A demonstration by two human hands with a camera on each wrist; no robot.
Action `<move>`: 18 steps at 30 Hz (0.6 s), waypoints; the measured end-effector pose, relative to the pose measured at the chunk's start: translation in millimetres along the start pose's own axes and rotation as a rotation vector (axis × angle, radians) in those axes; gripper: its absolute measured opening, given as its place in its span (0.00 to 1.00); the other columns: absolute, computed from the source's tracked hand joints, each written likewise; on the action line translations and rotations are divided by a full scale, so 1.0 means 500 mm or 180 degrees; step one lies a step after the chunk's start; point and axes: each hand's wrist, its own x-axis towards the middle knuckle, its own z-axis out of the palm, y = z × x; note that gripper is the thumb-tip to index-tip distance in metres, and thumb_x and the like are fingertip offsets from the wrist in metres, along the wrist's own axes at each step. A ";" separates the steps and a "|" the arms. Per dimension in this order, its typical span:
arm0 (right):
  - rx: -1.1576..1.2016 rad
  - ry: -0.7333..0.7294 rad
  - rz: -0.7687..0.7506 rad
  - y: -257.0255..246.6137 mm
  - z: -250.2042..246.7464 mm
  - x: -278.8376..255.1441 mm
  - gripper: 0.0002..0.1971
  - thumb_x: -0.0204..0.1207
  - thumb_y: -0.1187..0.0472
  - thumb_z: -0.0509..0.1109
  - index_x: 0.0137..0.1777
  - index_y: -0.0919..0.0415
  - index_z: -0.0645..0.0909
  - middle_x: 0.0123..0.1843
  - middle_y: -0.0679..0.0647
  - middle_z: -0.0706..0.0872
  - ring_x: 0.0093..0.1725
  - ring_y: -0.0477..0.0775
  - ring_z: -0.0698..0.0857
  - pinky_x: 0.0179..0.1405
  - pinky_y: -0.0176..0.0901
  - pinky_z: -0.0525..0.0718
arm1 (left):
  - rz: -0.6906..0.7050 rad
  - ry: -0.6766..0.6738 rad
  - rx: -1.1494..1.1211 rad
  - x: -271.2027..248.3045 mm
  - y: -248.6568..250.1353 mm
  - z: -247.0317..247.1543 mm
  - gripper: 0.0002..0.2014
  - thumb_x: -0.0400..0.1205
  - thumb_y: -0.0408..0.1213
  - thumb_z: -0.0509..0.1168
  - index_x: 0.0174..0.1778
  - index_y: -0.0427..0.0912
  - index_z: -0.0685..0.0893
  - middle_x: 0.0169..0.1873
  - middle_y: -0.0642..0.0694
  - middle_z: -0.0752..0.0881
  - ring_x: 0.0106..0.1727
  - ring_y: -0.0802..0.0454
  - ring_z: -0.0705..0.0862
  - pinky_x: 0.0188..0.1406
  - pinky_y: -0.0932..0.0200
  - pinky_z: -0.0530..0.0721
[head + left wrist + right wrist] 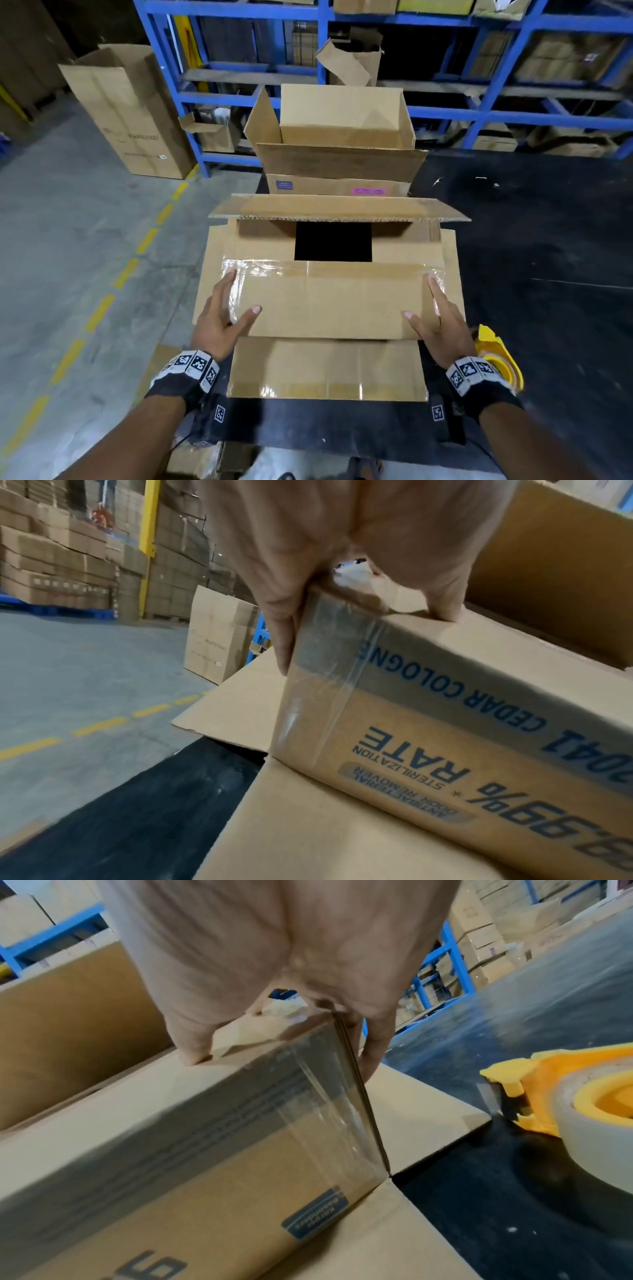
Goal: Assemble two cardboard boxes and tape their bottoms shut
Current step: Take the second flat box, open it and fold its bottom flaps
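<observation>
The brown corrugated cardboard box (329, 298) lies on the black worktop (534, 260) directly in front of me, its flaps spread flat around it. One long flap is folded over the top face; the far flap (339, 209) stands up and out, exposing its fluted edge. Between them a dark rectangular gap (333, 242) is open. A strip of clear glossy tape (267, 267) runs along the folded flap's far edge and wraps down over both short ends, where it shows wrinkles and glare. The side wall carries blue print, upside down in the left wrist view.

My left hand (222, 315) clasps the box's left end: the thumb presses on the top face, and the fingers (284, 631) lie straight down the end wall beside the tape. My right hand (435, 318) mirrors this on the right end, thumb on top and fingers (373, 1047) reaching down over the taped corner. Both hands brace the box between thumb and fingers.

A yellow plastic tape dispenser (496, 356) loaded with a roll of clear tape rests on the worktop just beside my right wrist. Beyond the near box stands a second open brown cardboard box (339, 137), flaps upright, with a pink label on its near wall. Behind it rises blue steel shelving (445, 113) holding more cartons. A tall brown carton (126, 109) stands on the grey concrete floor (68, 240), which bears a dashed yellow line.
</observation>
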 end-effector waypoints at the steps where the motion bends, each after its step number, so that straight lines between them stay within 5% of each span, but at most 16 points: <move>1: 0.0129 0.0069 -0.0008 0.000 -0.001 -0.004 0.50 0.74 0.38 0.75 0.83 0.22 0.39 0.82 0.59 0.69 0.78 0.66 0.71 0.72 0.67 0.74 | -0.0008 0.0041 -0.0003 -0.001 -0.002 0.003 0.42 0.75 0.61 0.77 0.83 0.70 0.62 0.75 0.39 0.82 0.74 0.34 0.80 0.69 0.45 0.83; 4: 0.0331 0.0419 0.0012 -0.006 -0.014 -0.005 0.67 0.63 0.45 0.86 0.83 0.27 0.32 0.84 0.56 0.66 0.77 0.63 0.73 0.71 0.68 0.78 | -0.0064 0.0258 -0.0104 0.014 0.003 -0.008 0.52 0.64 0.66 0.82 0.79 0.74 0.57 0.76 0.41 0.78 0.76 0.41 0.78 0.71 0.34 0.81; 7: 0.0481 0.0421 0.0068 -0.033 -0.052 0.024 0.77 0.56 0.53 0.91 0.81 0.27 0.26 0.81 0.55 0.71 0.72 0.57 0.77 0.72 0.64 0.77 | -0.0084 0.0310 -0.0132 0.063 0.036 -0.041 0.73 0.60 0.53 0.87 0.86 0.71 0.35 0.80 0.33 0.73 0.78 0.38 0.77 0.75 0.33 0.78; 10: 0.0503 0.0392 -0.0018 -0.062 -0.094 0.063 0.80 0.51 0.52 0.93 0.79 0.23 0.24 0.84 0.54 0.70 0.77 0.62 0.77 0.75 0.71 0.75 | 0.0107 0.0146 0.0041 0.116 0.084 -0.086 0.78 0.62 0.48 0.88 0.81 0.75 0.23 0.85 0.32 0.67 0.81 0.35 0.75 0.75 0.34 0.78; 15: 0.0052 -0.0044 -0.0297 -0.095 -0.133 0.119 0.74 0.51 0.41 0.90 0.79 0.19 0.30 0.89 0.49 0.58 0.84 0.62 0.66 0.79 0.69 0.69 | 0.0460 -0.0692 0.0771 0.164 0.117 -0.107 0.64 0.70 0.52 0.83 0.85 0.76 0.37 0.84 0.72 0.54 0.84 0.39 0.71 0.79 0.41 0.72; 18: -0.0121 -0.0491 -0.0203 -0.085 -0.109 0.123 0.69 0.51 0.31 0.86 0.78 0.16 0.34 0.89 0.49 0.60 0.86 0.59 0.64 0.81 0.63 0.67 | 0.0276 -0.0709 0.0650 0.146 0.078 -0.085 0.58 0.72 0.60 0.79 0.87 0.74 0.43 0.82 0.76 0.51 0.87 0.43 0.67 0.81 0.46 0.69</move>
